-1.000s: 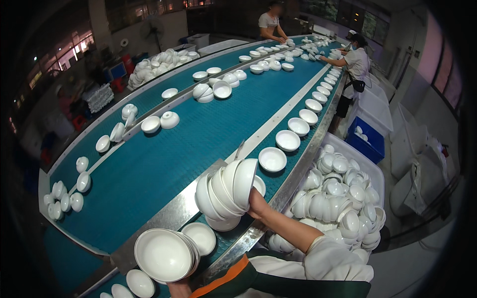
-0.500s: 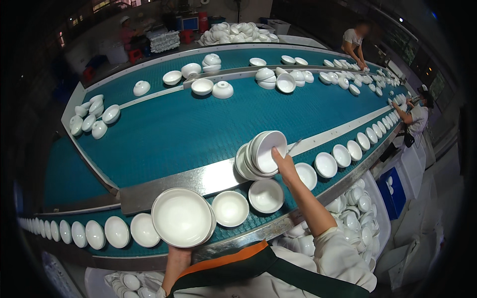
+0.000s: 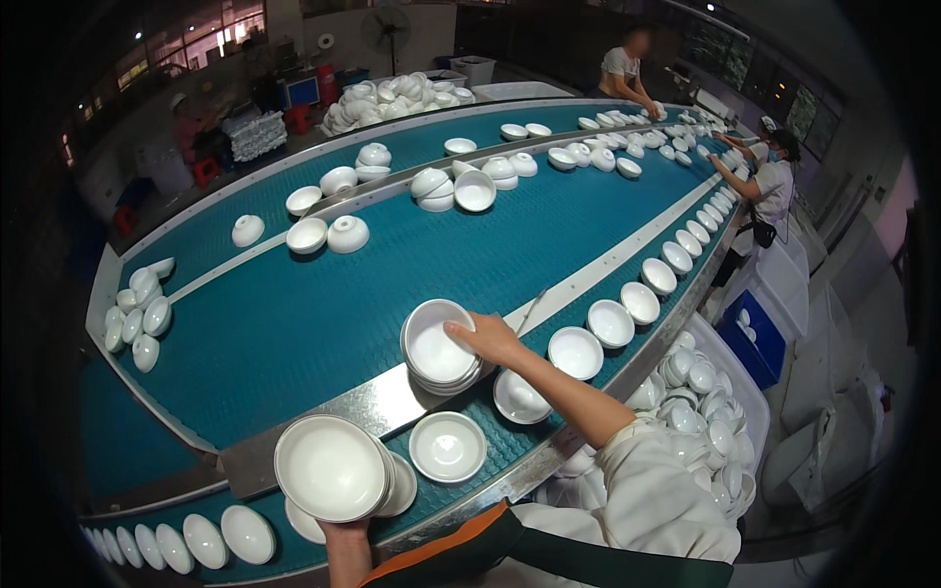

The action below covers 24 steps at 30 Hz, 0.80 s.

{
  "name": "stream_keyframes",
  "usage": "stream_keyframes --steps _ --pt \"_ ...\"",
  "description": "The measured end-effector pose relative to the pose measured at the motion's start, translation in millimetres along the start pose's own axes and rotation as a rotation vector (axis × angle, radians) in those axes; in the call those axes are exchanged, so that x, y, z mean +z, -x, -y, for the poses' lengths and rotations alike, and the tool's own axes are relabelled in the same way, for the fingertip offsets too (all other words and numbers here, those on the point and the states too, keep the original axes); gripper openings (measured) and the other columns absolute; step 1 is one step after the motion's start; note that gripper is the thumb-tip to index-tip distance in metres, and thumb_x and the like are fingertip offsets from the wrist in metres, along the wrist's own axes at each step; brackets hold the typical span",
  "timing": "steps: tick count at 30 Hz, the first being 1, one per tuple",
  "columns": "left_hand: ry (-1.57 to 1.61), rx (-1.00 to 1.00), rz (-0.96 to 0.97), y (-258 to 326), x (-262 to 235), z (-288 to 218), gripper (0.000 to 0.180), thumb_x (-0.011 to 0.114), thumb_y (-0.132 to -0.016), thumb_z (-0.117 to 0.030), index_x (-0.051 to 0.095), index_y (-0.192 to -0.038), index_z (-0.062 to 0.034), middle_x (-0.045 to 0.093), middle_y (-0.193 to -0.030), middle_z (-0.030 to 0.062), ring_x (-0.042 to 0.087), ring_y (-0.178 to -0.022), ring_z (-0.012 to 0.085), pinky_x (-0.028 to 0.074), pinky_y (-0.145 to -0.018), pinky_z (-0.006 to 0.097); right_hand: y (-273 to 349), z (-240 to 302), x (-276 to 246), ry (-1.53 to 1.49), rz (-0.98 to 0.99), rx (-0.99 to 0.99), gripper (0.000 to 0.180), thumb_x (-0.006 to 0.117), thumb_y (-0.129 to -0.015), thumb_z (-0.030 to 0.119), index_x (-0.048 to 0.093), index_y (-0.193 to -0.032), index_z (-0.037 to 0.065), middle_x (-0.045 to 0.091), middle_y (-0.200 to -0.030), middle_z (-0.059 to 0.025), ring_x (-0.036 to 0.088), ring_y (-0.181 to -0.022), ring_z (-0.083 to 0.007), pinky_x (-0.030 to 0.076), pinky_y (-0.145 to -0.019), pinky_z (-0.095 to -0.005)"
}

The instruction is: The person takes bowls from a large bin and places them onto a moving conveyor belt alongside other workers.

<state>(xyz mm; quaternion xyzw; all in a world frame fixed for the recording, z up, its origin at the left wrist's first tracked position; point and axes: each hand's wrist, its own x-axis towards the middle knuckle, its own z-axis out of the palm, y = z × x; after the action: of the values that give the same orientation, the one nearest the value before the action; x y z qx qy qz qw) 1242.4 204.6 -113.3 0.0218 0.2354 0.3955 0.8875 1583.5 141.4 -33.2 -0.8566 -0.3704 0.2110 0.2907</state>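
My left hand (image 3: 345, 537) holds a stack of white bowls (image 3: 331, 467) from below, mouths facing me, over the near lane of the teal conveyor belt (image 3: 294, 323). My right hand (image 3: 487, 337) grips the rim of a second stack of white bowls (image 3: 438, 348), tilted above the steel divider rail (image 3: 363, 412). A single white bowl (image 3: 447, 446) lies on the near lane between the two stacks, and another bowl (image 3: 520, 397) sits just under my right forearm.
A row of single bowls (image 3: 627, 304) runs along the near lane to the right. A bin of several white bowls (image 3: 696, 392) stands beside me at right. Loose bowls (image 3: 333, 235) dot the wide belt. Other people (image 3: 769, 181) work at the far end.
My right hand's stack has swung from the divider's right toward the left and turned mouth-up. The view has shifted back to the right; the left stack stays held low.
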Motion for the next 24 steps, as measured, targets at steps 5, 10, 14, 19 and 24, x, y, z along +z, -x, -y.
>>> stream_keyframes --steps 5,10,14,19,24 --pt "0.003 -0.018 -0.039 -17 0 5 0.046 0.047 -0.090 -0.041 0.053 -0.119 -0.0068 0.060 -0.113 0.0112 0.060 -0.104 0.0277 0.053 -0.086 0.044 11 -7 -5 -0.130 0.031 0.025 0.070 0.050 -0.083 0.059 0.052 -0.124 0.003 0.062 -0.110 -0.0207 0.061 -0.100 -0.0331 0.045 -0.088 -0.0390" --pt "-0.008 -0.024 0.010 -26 2 5 0.045 0.046 -0.091 -0.038 0.052 -0.120 -0.0041 0.059 -0.114 0.0123 0.059 -0.104 0.0286 0.052 -0.088 0.044 31 -2 7 0.053 -0.383 -0.310 0.070 0.062 -0.083 0.046 0.041 -0.131 0.001 0.050 -0.126 -0.0230 0.053 -0.111 -0.0333 0.042 -0.093 -0.0408" --pt "0.006 -0.017 -0.001 -24 5 1 0.045 0.039 -0.094 -0.036 0.049 -0.122 -0.0026 0.057 -0.118 0.0134 0.058 -0.106 0.0288 0.052 -0.088 0.042 94 53 21 -0.365 -0.298 -0.525 0.062 0.061 -0.086 0.037 0.040 -0.132 0.002 0.050 -0.125 -0.0208 0.052 -0.113 -0.0318 0.043 -0.093 -0.0412" --pt "-0.199 0.050 0.085 -42 -5 2 0.047 0.036 -0.095 -0.039 0.049 -0.122 -0.0037 0.056 -0.119 0.0134 0.058 -0.106 0.0285 0.051 -0.088 0.040 118 68 81 -0.592 0.248 -0.473 0.081 0.063 -0.083 0.040 0.019 -0.144 0.008 0.030 -0.143 -0.0193 0.038 -0.128 -0.0322 0.037 -0.104 -0.0405" --pt "-0.245 0.050 0.090 -44 8 5 0.051 0.030 -0.095 -0.043 0.049 -0.125 -0.0056 0.055 -0.122 0.0120 0.056 -0.109 0.0272 0.049 -0.092 0.038 118 82 112 -0.522 0.184 -0.435 0.081 0.062 -0.084 0.035 0.015 -0.143 0.008 0.043 -0.130 -0.0263 0.049 -0.117 -0.0370 0.039 -0.099 -0.0402"
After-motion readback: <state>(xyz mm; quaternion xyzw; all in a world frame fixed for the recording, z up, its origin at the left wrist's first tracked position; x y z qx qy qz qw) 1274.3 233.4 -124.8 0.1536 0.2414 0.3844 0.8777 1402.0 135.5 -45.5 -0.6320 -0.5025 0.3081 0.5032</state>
